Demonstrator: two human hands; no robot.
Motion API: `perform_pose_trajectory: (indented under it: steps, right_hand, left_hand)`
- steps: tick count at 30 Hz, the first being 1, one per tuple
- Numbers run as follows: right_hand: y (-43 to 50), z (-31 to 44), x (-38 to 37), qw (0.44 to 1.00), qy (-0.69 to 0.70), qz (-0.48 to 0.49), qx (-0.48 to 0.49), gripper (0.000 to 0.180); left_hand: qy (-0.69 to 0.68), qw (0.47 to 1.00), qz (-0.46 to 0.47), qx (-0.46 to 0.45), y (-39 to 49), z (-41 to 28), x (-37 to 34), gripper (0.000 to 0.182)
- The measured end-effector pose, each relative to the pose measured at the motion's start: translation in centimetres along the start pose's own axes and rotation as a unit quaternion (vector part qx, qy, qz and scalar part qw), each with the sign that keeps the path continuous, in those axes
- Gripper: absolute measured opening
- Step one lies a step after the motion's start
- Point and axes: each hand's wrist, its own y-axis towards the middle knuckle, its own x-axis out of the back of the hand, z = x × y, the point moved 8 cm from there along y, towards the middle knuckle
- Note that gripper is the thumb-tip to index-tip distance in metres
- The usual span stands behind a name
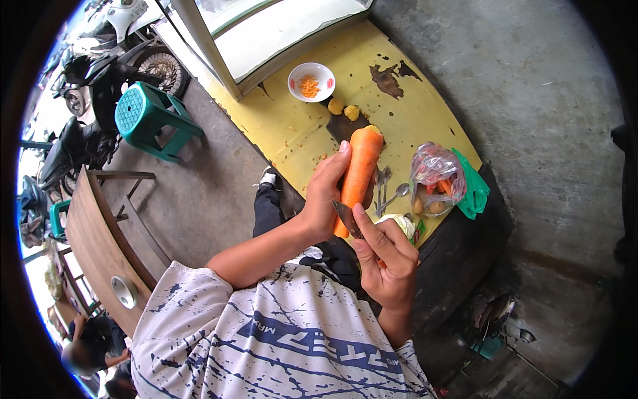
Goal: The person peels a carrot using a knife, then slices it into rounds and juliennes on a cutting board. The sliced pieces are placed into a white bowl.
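My left hand (324,192) grips a large orange carrot (363,159), thick end pointing away from me. In my right hand (391,259) is a small knife (347,218) with a dark blade, its flat against the lower, thin end of the carrot; my fingers hide its handle. Beyond the carrot, two cut yellowish pieces (344,109) lie on the worn yellow tabletop (413,119). Farther off, a white bowl (326,75) holds small orange carrot bits (309,86). Several metal spoons (398,191) lie just right of the carrot.
A clear plastic bag (438,164) of vegetables and a green bag (476,192) sit at the table's right edge. A glass case (294,45) stands at the far end. Left are a green stool (144,119), motorcycles (89,99), a wooden table (94,224) and a seated person (94,344).
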Motion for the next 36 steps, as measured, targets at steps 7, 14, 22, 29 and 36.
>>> perform_pose_trajectory:
  steps: [7, 14, 22, 29, 36]
  right_hand:
    - [0.0, -0.6, 0.3, 1.000, 0.009, -0.009, 0.001, 0.052]
    - [-0.7, -0.3, 0.7, 1.000, 0.008, -0.019, 0.005, 0.050]
    - [-1.4, -2.3, 3.3, 0.991, 0.028, -0.102, -0.078, 0.046]
    - [-1.1, -3.7, 2.9, 0.995, -0.051, -0.079, -0.045, 0.046]
    - [-0.3, -4.9, 2.5, 0.990, -0.038, -0.123, -0.053, 0.046]
  left_hand:
    - [0.007, 1.000, -0.017, 0.007, 0.1, 0.6, -0.6, 0.070]
    - [-0.008, 1.000, 0.001, 0.023, 0.1, 0.9, -0.6, 0.069]
    - [-0.102, 0.994, 0.047, -0.002, 1.2, -0.3, -0.6, 0.049]
    - [-0.092, 0.995, 0.031, 0.000, 1.7, 0.0, -0.4, 0.047]
    - [-0.068, 0.997, 0.030, 0.007, 1.8, 0.1, 0.1, 0.050]
